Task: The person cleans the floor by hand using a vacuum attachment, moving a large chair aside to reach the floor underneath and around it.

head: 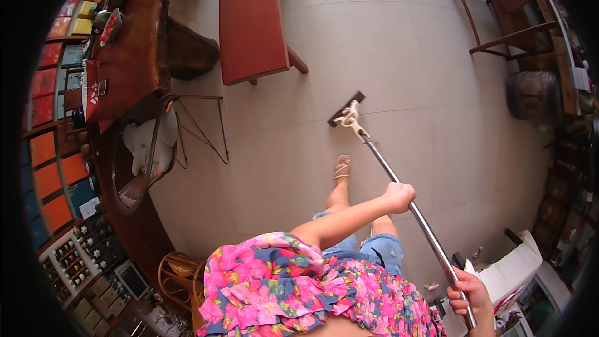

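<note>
My left hand (400, 197) is wrapped around the middle of a shiny metal pole (428, 234). Lower down, near the pole's top end, my right hand (469, 291) grips it too. The pole slants away from me to a pale plastic joint (351, 119) with a dark, narrow, flat head (358, 97) on the tiled floor (262, 159). Some small debris or hair shows beside the joint. My sandalled foot (342, 167) stands just behind the head.
A red wooden bench (252, 18) stands ahead. At left are a wooden slab table (133, 51), a chair with a plush cushion (152, 142) and shelves of boxes. Wooden chairs (512, 40) and a dark barrel-shaped stool (532, 97) stand at right, a white-covered object (510, 260) at lower right.
</note>
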The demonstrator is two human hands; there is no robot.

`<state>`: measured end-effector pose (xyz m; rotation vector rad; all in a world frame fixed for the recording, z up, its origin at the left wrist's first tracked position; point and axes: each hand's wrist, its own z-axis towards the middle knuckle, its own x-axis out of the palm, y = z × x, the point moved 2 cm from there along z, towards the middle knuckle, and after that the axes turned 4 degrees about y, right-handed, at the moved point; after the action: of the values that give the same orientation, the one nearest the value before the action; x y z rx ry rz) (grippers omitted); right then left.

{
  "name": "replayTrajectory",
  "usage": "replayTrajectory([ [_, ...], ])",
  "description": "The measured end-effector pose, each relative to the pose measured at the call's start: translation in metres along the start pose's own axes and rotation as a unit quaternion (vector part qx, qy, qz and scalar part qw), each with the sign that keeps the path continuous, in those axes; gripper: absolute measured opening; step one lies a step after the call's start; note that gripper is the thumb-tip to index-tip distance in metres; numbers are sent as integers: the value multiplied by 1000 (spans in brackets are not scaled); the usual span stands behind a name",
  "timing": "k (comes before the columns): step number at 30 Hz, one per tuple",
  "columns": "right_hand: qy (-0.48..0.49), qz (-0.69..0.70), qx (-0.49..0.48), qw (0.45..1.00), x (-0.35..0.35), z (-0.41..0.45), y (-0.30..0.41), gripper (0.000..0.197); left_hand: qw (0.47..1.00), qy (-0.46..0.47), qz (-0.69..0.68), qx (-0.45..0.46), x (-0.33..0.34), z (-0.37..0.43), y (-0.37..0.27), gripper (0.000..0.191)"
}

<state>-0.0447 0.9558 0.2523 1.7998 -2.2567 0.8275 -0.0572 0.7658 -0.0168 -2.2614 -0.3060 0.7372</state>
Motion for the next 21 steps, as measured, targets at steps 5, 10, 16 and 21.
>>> replayTrajectory([
  [5, 56, -105, 55, 991, 38, 94, 36, 57, 968, -186, 16, -167, -3, -78, 108, 10],
  [10, 120, -328, -42, 936, 133, 268, 59, 24, 912, -265, -8, -313, -43, -151, 287, 11],
  [16, 182, -15, 8, 983, 63, 210, 93, 47, 960, -116, 61, -246, -43, -57, 231, 16],
  [21, 117, 256, -52, 958, -23, 88, 37, 47, 994, -49, 66, -66, -15, 40, 88, 11],
])
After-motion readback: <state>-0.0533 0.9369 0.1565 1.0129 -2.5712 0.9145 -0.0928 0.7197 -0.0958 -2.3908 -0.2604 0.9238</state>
